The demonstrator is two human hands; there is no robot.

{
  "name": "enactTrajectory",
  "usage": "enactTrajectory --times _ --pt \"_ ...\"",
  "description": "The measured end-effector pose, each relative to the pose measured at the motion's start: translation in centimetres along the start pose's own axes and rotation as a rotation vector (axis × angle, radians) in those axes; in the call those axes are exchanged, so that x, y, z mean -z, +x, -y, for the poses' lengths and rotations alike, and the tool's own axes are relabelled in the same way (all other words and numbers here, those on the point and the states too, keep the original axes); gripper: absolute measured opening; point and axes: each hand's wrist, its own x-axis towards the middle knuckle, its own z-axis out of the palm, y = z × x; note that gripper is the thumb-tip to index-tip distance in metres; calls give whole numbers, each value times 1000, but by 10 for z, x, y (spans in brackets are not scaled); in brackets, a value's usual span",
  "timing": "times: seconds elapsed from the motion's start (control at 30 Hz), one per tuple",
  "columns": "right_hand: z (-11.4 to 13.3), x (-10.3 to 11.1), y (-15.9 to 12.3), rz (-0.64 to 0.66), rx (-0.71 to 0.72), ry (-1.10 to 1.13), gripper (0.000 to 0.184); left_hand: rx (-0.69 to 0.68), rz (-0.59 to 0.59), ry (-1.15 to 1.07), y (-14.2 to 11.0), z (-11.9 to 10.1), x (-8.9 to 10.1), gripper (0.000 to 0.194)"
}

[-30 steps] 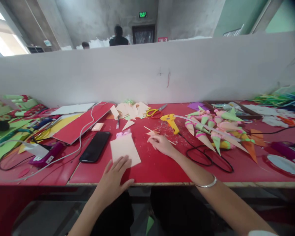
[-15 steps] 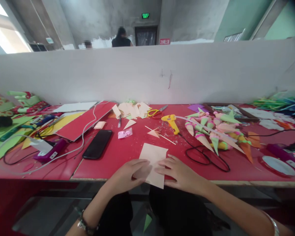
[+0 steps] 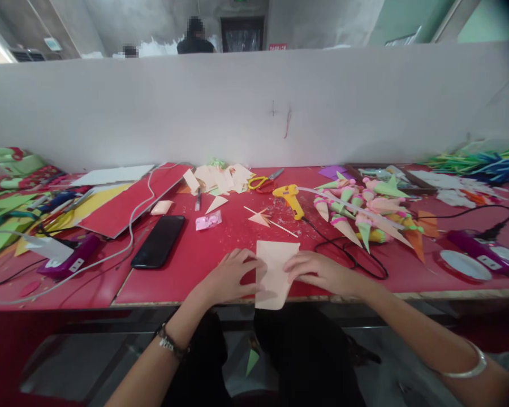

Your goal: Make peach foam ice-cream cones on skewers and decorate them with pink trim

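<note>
A peach paper sheet (image 3: 274, 270) is at the table's front edge, its lower end hanging over. My left hand (image 3: 233, 275) grips its left edge, with fingertips near the top and thumb lower down. On the opposite edge, my right hand (image 3: 316, 271) has its fingers bent against the sheet, and the paper curls slightly at the lower right. Just beyond lie a thin wooden stick (image 3: 282, 226) and a small folded peach paper piece (image 3: 259, 218). A yellow glue gun (image 3: 292, 202) rests on the red table (image 3: 224, 240) behind them.
Paper cones with pink and green trim (image 3: 362, 212) pile up at right, near a black cable and a white round lid (image 3: 464, 265). A black phone (image 3: 159, 242), red board (image 3: 129, 203) and purple power strip (image 3: 72, 257) lie left. Scissors (image 3: 265, 181) and peach scraps (image 3: 223, 178) are behind.
The sheet has turned to sit straighter and moved slightly right and farther onto the table. Both hands have shifted with it, now at its opposite side edges. The camera view has tipped downward.
</note>
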Motion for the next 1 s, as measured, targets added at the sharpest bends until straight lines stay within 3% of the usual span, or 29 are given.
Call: enactTrajectory --times 0.23,0.43,0.63,1.0 --pt "-9 11 -3 46 -99 16 27 -20 -10 51 12 10 -10 58" --pt "-11 -1 21 -51 -97 -34 31 1 -30 42 11 10 -12 64" --pt "-18 -15 37 -203 -93 -143 32 18 -57 -4 13 8 -12 54" --pt "-17 -22 44 -279 -144 -285 33 70 -111 29 16 5 -17 69"
